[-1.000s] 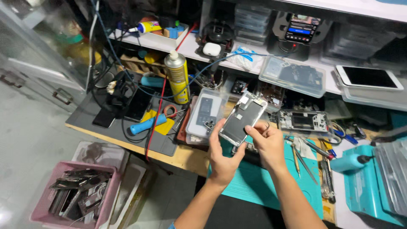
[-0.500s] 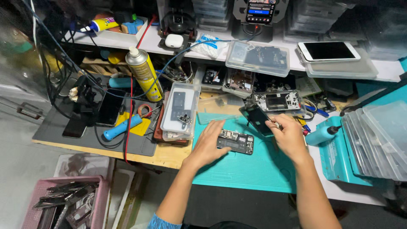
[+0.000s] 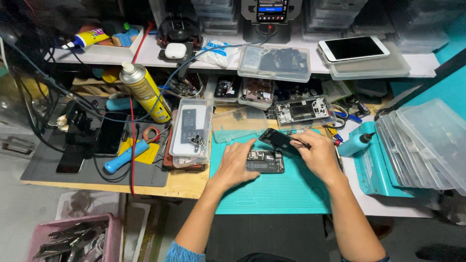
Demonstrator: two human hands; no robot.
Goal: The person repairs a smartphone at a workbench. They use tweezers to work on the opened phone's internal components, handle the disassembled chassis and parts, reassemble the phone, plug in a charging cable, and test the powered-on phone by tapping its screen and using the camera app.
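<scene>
A: Where's the opened phone body [image 3: 264, 161]?
B: Flat on the teal mat [image 3: 272, 191], mid tabletop. Left hand [image 3: 236, 164] presses its left edge, fingers flat, grip not closed round it.
A: Right hand [image 3: 318, 154]?
B: Pinches the dark screen panel [image 3: 280, 141], tilted up over the body's right end.
A: Around it?
B: Clear parts box [image 3: 191, 131] just left, yellow spray can [image 3: 144, 92] behind it, teal squeeze bottle [image 3: 354, 144] to the right.
</scene>
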